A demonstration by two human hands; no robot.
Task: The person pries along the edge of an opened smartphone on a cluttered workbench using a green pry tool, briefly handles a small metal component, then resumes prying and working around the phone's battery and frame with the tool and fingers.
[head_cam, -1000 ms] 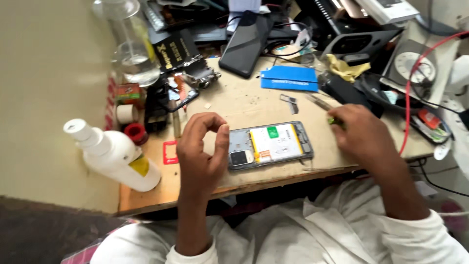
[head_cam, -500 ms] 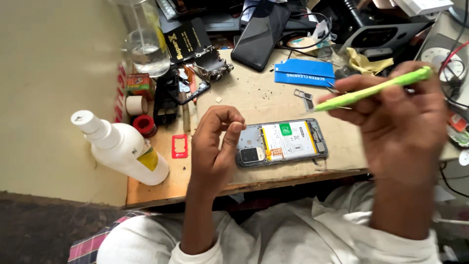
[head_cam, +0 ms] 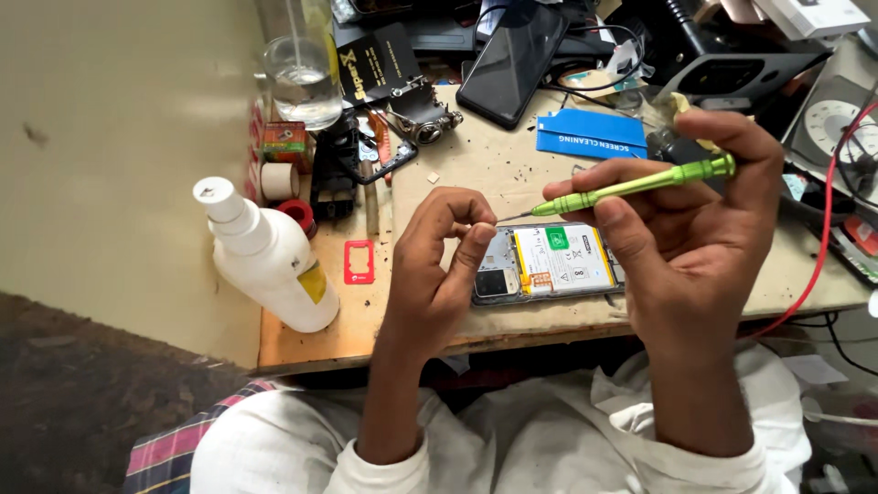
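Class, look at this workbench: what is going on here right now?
A person sits at a cluttered wooden bench. The right hand holds a green screwdriver raised above an opened phone that lies flat with its battery showing. The left hand pinches its fingertips at the screwdriver's tip, just above the phone's camera end; anything between them is too small to see. A white squeeze bottle stands to the left, and a dark phone lies farther back.

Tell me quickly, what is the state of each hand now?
Left hand: fingers pinched together at the screwdriver tip; anything held there is too small to tell.
Right hand: closed on the green screwdriver.
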